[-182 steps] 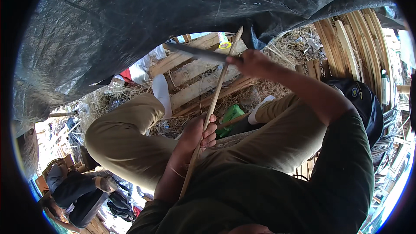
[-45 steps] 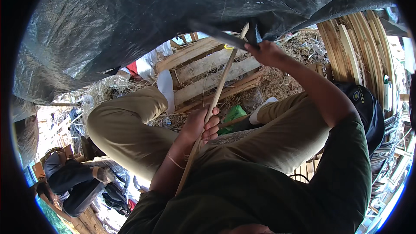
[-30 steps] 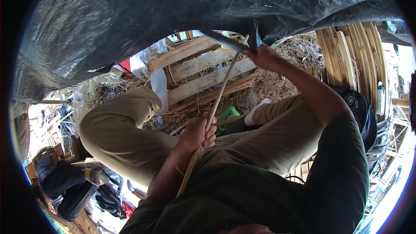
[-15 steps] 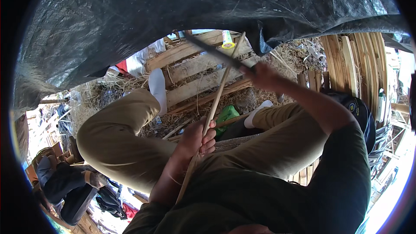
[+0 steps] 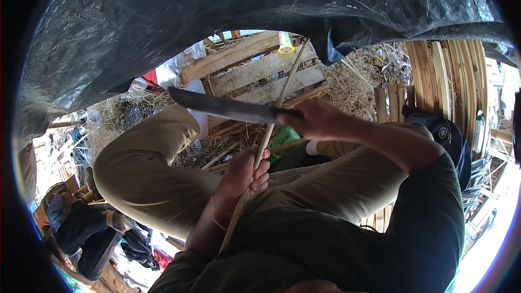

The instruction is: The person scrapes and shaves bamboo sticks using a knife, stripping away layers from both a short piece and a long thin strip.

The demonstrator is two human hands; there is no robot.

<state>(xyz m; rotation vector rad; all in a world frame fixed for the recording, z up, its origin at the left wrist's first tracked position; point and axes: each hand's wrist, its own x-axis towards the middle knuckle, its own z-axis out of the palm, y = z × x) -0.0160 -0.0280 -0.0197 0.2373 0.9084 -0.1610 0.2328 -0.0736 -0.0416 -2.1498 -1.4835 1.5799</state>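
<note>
My left hand [image 5: 247,171] is closed round a long, thin wooden stick [image 5: 286,88], which slants from my lap up toward the pallet, its lower end against my shirt. Above it, my right hand [image 5: 313,120] grips the handle of a machete [image 5: 222,106]. The broad dark blade points left and crosses over the stick close to the handle. Whether the edge touches the wood I cannot tell. Both hands are between my spread, bent legs in tan trousers.
A wooden pallet [image 5: 255,73] lies ahead on straw, with a yellow-rimmed plastic cup [image 5: 285,43] on it. Dark tarpaulin [image 5: 260,0] hangs overhead. Stacked planks [image 5: 453,81] and a dark bag [image 5: 453,135] are at right. Another person's dark-clothed legs [image 5: 89,233] show at lower left.
My right hand has drawn the machete down along the stick toward my left hand, and the blade now lies flatter, pointing left. My left hand keeps its hold on the stick.
</note>
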